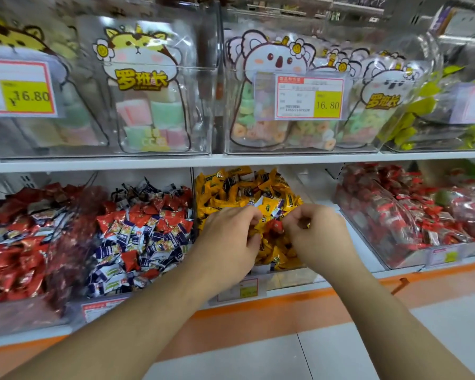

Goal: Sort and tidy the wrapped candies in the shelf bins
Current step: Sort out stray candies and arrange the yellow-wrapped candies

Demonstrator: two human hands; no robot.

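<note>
While both hands are working over the yellow candies [247, 193] in the middle bin [288, 278], the left hand [228, 237] is curling into the pile and the right hand [316, 231] is pinching something small; a stray red candy [275, 226] between them is likely slipping deeper if jostled.

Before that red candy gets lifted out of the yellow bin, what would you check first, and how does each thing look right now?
1. Stray found: ok, a red candy lies among the yellow candies.
2. Hold on it: cannot tell; right hand fingers curl beside it, contact hidden.
3. Left hand free: cannot tell; its fingers curl into the yellow pile.
4. Destination: ok, the red and blue mixed bin sits immediately left.
5. Path: ok, nothing stands between the two bins above the candies.
</note>
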